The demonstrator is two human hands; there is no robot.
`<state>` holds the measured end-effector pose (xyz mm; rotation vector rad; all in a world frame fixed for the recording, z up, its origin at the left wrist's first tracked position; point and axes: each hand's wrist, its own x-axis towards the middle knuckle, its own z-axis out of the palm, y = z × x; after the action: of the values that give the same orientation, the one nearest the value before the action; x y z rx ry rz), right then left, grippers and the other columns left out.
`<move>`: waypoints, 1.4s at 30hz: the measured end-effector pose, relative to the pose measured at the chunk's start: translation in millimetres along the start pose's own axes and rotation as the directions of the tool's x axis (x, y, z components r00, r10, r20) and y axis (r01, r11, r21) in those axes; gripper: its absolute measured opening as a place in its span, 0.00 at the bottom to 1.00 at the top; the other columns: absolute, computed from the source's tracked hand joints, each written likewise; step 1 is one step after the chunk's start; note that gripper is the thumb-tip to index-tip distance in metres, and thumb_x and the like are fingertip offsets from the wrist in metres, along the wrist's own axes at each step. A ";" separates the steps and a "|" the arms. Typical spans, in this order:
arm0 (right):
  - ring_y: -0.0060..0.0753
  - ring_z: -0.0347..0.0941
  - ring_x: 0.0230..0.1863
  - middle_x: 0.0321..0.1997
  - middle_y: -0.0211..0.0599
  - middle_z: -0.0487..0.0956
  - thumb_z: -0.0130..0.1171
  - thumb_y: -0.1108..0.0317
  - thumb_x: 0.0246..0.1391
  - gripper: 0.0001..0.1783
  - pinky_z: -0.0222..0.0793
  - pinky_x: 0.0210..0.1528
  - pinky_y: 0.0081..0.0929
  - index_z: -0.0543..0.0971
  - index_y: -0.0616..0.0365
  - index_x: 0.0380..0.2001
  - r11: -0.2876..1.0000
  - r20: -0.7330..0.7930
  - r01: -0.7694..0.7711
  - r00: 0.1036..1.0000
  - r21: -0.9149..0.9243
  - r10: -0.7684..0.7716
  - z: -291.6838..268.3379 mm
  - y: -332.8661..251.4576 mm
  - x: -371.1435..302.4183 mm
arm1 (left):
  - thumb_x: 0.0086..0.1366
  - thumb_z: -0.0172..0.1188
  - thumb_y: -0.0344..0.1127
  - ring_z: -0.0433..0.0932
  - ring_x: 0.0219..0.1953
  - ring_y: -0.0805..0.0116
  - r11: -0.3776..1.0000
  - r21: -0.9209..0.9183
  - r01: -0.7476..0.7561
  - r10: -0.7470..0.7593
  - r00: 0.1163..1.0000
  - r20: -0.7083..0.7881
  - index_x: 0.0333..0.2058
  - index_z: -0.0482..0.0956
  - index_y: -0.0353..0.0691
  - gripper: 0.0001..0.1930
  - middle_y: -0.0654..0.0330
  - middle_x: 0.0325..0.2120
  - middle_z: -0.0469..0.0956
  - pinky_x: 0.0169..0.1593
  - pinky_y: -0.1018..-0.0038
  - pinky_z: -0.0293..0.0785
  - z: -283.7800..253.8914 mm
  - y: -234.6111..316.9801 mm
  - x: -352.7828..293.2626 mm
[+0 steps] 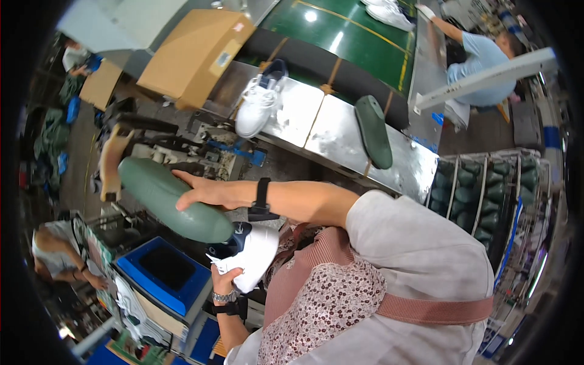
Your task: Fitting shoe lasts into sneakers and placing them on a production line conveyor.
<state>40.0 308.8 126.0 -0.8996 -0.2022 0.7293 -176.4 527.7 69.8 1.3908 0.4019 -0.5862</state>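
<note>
My right hand (pixel 204 190) is wrapped round a long green shoe last (pixel 167 198), thumb on its upper face. One end of the last lies right by the opening of a white sneaker (pixel 258 255) with a dark navy lining; whether it is inside the opening I cannot tell. Lower down, my left hand (pixel 225 281) grips that sneaker close to my apron. Past my right arm, another white sneaker (pixel 254 112) stands on the metal ledge (pixel 301 115) of the conveyor. A second green last (pixel 373 132) lies farther right on the same ledge.
A cardboard box (pixel 191 55) sits beside the green conveyor belt (pixel 347 33), which carries more white shoes (pixel 389 13). A blue-framed machine (pixel 161 271) stands at lower left. A rack of green lasts (pixel 480 194) is at the right. Co-workers (pixel 483 67) work at both sides.
</note>
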 end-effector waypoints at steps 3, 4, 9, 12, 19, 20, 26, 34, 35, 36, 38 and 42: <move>0.48 0.61 0.72 0.74 0.57 0.59 0.74 0.61 0.41 0.69 0.57 0.72 0.34 0.39 0.62 0.77 0.835 0.054 0.375 0.920 -0.403 -0.388 -46.0 -56.8 -74.0 | 0.45 0.79 0.31 0.84 0.37 0.66 0.985 0.171 0.007 0.020 0.988 -0.155 0.50 0.78 0.27 0.32 0.56 0.39 0.84 0.44 0.69 0.80 43.8 15.0 32.2; 0.46 0.60 0.72 0.75 0.56 0.56 0.77 0.62 0.38 0.70 0.55 0.73 0.34 0.41 0.66 0.76 0.734 -0.022 0.367 0.887 -0.572 -0.461 -64.1 -69.2 -101.7 | 0.45 0.78 0.27 0.83 0.40 0.64 0.980 0.199 -0.025 0.043 0.995 -0.087 0.51 0.76 0.25 0.33 0.54 0.41 0.83 0.48 0.68 0.79 57.4 22.9 52.9; 0.48 0.60 0.74 0.76 0.58 0.59 0.73 0.69 0.38 0.65 0.57 0.74 0.37 0.45 0.62 0.77 0.485 -0.454 -0.088 0.529 -0.870 -0.717 -163.9 -108.6 -258.0 | 0.47 0.80 0.26 0.79 0.51 0.63 0.913 0.269 -0.305 0.290 0.952 0.097 0.59 0.70 0.31 0.40 0.55 0.51 0.79 0.57 0.68 0.75 170.1 67.9 166.0; 0.60 0.67 0.68 0.70 0.58 0.65 0.72 0.70 0.40 0.63 0.64 0.70 0.40 0.46 0.60 0.76 0.332 -0.492 -0.468 0.274 -0.819 -0.827 -236.8 -85.2 -343.5 | 0.45 0.84 0.33 0.79 0.50 0.63 0.767 0.441 -0.466 0.384 0.884 0.267 0.56 0.70 0.29 0.42 0.51 0.49 0.79 0.56 0.67 0.76 251.5 117.8 237.7; 0.62 0.65 0.67 0.68 0.58 0.66 0.70 0.71 0.47 0.56 0.63 0.68 0.46 0.49 0.60 0.75 0.466 -0.721 -0.692 0.114 -0.551 -0.684 -296.3 31.5 -435.7 | 0.36 0.81 0.66 0.83 0.47 0.42 -0.074 0.996 -0.043 0.230 0.971 0.059 0.51 0.73 0.25 0.54 0.37 0.43 0.83 0.51 0.58 0.79 340.5 154.4 376.0; 0.63 0.62 0.70 0.70 0.59 0.65 0.68 0.71 0.50 0.50 0.58 0.71 0.48 0.54 0.63 0.73 0.501 -0.718 -0.650 0.101 -0.572 -0.689 -296.6 40.2 -439.0 | 0.36 0.80 0.67 0.83 0.47 0.43 -0.076 0.992 -0.096 0.258 0.960 0.113 0.51 0.72 0.23 0.55 0.37 0.43 0.83 0.50 0.58 0.79 341.2 150.2 382.4; 0.54 0.71 0.63 0.62 0.49 0.75 0.68 0.68 0.51 0.31 0.67 0.65 0.42 0.75 0.62 0.60 0.557 -0.612 -0.401 0.011 -0.727 -0.791 -268.4 -45.1 -397.1 | 0.37 0.84 0.59 0.85 0.42 0.49 0.109 0.940 -0.325 0.320 0.906 0.276 0.44 0.79 0.27 0.44 0.44 0.39 0.85 0.48 0.60 0.79 319.5 157.3 370.8; 0.51 0.75 0.51 0.47 0.45 0.80 0.72 0.55 0.52 0.26 0.73 0.52 0.42 0.80 0.62 0.48 0.292 -0.313 -0.118 0.251 -0.949 -0.916 -262.9 -164.5 -306.3 | 0.44 0.84 0.37 0.86 0.38 0.61 0.350 0.611 -0.710 0.132 0.683 0.719 0.44 0.81 0.32 0.30 0.53 0.37 0.87 0.45 0.66 0.80 415.2 237.8 296.6; 0.50 0.74 0.47 0.44 0.45 0.79 0.72 0.58 0.52 0.23 0.72 0.50 0.41 0.81 0.62 0.45 0.274 -0.294 -0.122 0.207 -0.954 -0.933 -258.0 -171.8 -302.8 | 0.44 0.84 0.37 0.86 0.38 0.62 0.343 0.584 -0.736 0.112 0.649 0.752 0.44 0.81 0.32 0.30 0.53 0.36 0.87 0.45 0.67 0.80 419.4 247.9 296.3; 0.49 0.74 0.43 0.40 0.44 0.79 0.72 0.61 0.52 0.20 0.71 0.47 0.40 0.81 0.63 0.43 0.256 -0.275 -0.131 0.162 -0.958 -0.948 -253.4 -177.5 -299.4 | 0.44 0.84 0.37 0.86 0.39 0.62 0.328 0.558 -0.762 0.113 0.618 0.778 0.46 0.80 0.32 0.31 0.54 0.37 0.87 0.45 0.67 0.80 419.9 254.1 301.8; 0.47 0.74 0.40 0.37 0.42 0.79 0.73 0.63 0.51 0.17 0.70 0.45 0.39 0.81 0.62 0.39 0.275 -0.301 -0.174 0.147 -0.946 -0.942 -244.2 -181.6 -294.9 | 0.44 0.84 0.37 0.86 0.39 0.62 0.368 0.488 -0.791 0.094 0.554 0.827 0.46 0.79 0.32 0.32 0.54 0.38 0.87 0.45 0.68 0.80 426.1 263.4 317.0; 0.46 0.75 0.41 0.35 0.40 0.80 0.74 0.64 0.49 0.15 0.71 0.47 0.37 0.83 0.62 0.37 0.318 -0.351 -0.196 0.160 -0.927 -0.923 -218.1 -209.2 -297.6 | 0.41 0.86 0.37 0.82 0.38 0.70 0.412 0.410 -0.814 -0.012 0.445 0.896 0.48 0.77 0.33 0.36 0.58 0.37 0.85 0.46 0.71 0.79 428.2 278.4 347.6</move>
<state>19.4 -109.7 191.5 -2.0454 0.2854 -0.8673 235.9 74.7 150.0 1.8185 -1.2466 -0.9016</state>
